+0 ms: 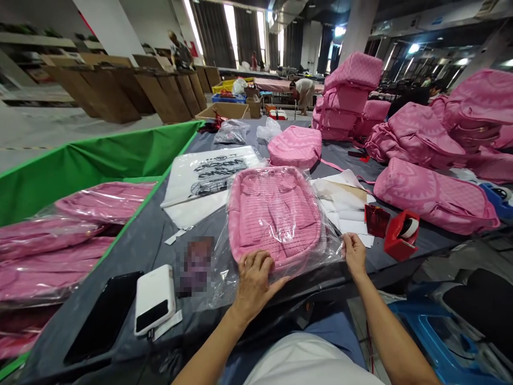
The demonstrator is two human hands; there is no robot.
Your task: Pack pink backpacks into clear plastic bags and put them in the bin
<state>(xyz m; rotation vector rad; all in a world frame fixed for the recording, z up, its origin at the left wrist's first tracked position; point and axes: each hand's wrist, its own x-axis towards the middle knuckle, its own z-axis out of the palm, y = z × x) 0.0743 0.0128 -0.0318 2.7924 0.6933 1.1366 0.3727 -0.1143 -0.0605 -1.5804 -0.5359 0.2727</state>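
Note:
A pink backpack (pixel 276 214) lies flat inside a clear plastic bag (pixel 331 247) on the dark-covered table in front of me. My left hand (pixel 256 280) rests on the backpack's near edge over the plastic, fingers slightly curled on top and thumb spread to the right. At the bag's near right corner, my right hand (pixel 353 254) pinches the loose plastic between thumb and fingers. Loose film spreads past the backpack's near side and down to the left. Just beyond the packed backpack sits another pink backpack (pixel 295 146), unwrapped.
Left of the table, a green-walled bin (pixel 120 155) holds several bagged pink backpacks. A black phone (pixel 105 315) and white power bank (pixel 154 299) lie front left. White printed bags (pixel 180 184) lie behind. At right are papers (pixel 344 214), a red tape dispenser (pixel 402 235) and piled backpacks (pixel 417 131).

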